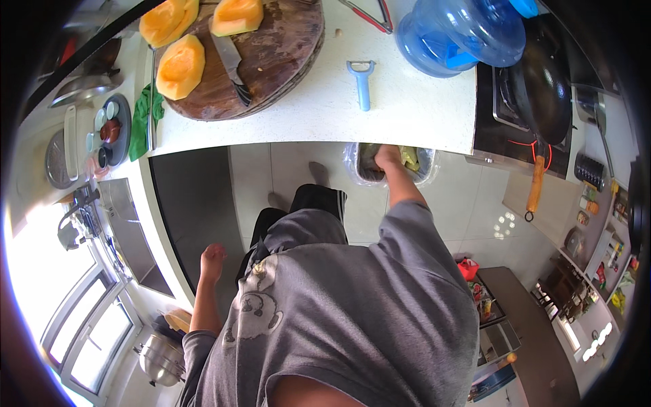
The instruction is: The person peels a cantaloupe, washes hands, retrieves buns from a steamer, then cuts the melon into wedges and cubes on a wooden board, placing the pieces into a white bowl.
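My right hand (388, 156) reaches down into a waste bin (432, 170) lined with a clear plastic bag, beyond the counter's edge. Yellow-green scraps (410, 158) lie in the bin beside it. The fingers are hidden, so whether they hold anything cannot be told. At my left side hangs my left hand (213, 257), its fingers seemingly curled and too indistinct to read. On the counter, a round wooden chopping board (285, 56) bears peeled, hollowed orange melon or squash pieces (180, 67) and a kitchen knife (229, 58). A light-blue peeler (362, 86) lies right of the board.
A large blue water bottle (457, 35) and red-handled tongs (374, 18) occupy the far counter (315, 127). A wok (541, 81) with a wooden handle sits on the stove at right. At left are a green cloth (142, 122), a tray of cups (122, 127) and a sink (135, 229).
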Demonstrator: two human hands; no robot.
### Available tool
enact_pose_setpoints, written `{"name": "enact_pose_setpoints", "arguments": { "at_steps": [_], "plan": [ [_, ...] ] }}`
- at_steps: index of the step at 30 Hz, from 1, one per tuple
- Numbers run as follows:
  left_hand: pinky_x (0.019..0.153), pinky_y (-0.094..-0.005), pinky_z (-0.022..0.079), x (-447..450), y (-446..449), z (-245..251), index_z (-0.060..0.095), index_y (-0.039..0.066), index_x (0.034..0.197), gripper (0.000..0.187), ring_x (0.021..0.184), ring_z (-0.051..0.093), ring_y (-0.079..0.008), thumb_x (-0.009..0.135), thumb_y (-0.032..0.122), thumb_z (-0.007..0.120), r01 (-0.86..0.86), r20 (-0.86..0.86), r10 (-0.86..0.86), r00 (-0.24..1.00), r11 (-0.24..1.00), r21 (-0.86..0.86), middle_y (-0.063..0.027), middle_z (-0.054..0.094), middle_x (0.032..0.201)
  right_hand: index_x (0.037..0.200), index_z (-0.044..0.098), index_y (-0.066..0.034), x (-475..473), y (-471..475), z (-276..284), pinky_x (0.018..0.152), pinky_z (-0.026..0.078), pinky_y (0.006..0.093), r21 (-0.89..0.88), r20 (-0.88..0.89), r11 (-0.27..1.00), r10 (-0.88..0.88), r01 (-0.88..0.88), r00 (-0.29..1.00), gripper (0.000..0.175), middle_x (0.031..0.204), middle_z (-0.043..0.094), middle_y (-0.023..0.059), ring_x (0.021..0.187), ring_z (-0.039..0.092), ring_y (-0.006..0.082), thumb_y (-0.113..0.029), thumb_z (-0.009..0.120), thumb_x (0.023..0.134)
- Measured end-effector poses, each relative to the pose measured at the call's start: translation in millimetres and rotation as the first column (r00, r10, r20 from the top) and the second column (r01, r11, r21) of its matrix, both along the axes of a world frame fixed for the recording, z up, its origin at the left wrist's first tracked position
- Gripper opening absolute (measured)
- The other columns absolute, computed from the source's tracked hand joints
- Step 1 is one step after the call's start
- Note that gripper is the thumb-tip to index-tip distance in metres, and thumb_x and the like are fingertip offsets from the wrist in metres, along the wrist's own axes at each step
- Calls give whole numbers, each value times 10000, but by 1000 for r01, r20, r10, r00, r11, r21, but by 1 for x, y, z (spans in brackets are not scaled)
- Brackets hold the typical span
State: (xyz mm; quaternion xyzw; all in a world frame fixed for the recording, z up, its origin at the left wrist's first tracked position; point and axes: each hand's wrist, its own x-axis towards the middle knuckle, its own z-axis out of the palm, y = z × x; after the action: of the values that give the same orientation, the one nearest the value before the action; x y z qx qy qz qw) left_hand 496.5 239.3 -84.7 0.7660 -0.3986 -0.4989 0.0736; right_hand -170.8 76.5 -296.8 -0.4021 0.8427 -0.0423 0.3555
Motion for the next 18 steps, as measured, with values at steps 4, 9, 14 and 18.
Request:
{"name": "enact_pose_setpoints", "arguments": {
  "at_steps": [4, 9, 14, 18],
  "plan": [
    [861, -311, 580, 0, 8, 8, 675, -26, 1212, 230, 924, 709, -169, 1020, -7, 552, -128, -69, 124, 990, 990, -52, -70, 736, 1016, 1429, 589, 9, -32, 15, 50, 1089, 501, 411, 42, 419, 990, 108, -138, 902, 558, 1422, 626, 286, 1330, 609, 401, -92, 628, 882],
    [871, -315, 574, 32, 34, 12, 665, -40, 1233, 279, 931, 705, -177, 993, -66, 526, -191, -56, 189, 980, 981, -27, -84, 742, 1054, 1180, 750, -21, -51, 61, 104, 927, 579, 409, -203, 128, 979, -12, 38, 992, 331, 1156, 783, 165, 1074, 749, 337, -79, 632, 876],
    [869, -321, 589, 69, 44, 14, 658, -44, 1252, 240, 938, 701, -159, 1032, 21, 586, -152, 71, 155, 985, 987, -48, -79, 738, 1046, 928, 746, -61, -31, 130, 112, 770, 586, 410, -400, -91, 755, -596, 519, 798, 102, 870, 775, 119, 808, 749, 285, -88, 684, 851],
    [833, -329, 601, 97, 42, -4, 663, -18, 1263, 274, 942, 697, -151, 1037, 136, 663, -184, 66, 180, 981, 981, 61, -63, 734, 1045, 869, 729, -51, -2, 153, 58, 750, 579, 404, -430, -101, 610, -766, 666, 635, 65, 829, 761, 118, 755, 730, 277, -91, 716, 819]
  ]
}}
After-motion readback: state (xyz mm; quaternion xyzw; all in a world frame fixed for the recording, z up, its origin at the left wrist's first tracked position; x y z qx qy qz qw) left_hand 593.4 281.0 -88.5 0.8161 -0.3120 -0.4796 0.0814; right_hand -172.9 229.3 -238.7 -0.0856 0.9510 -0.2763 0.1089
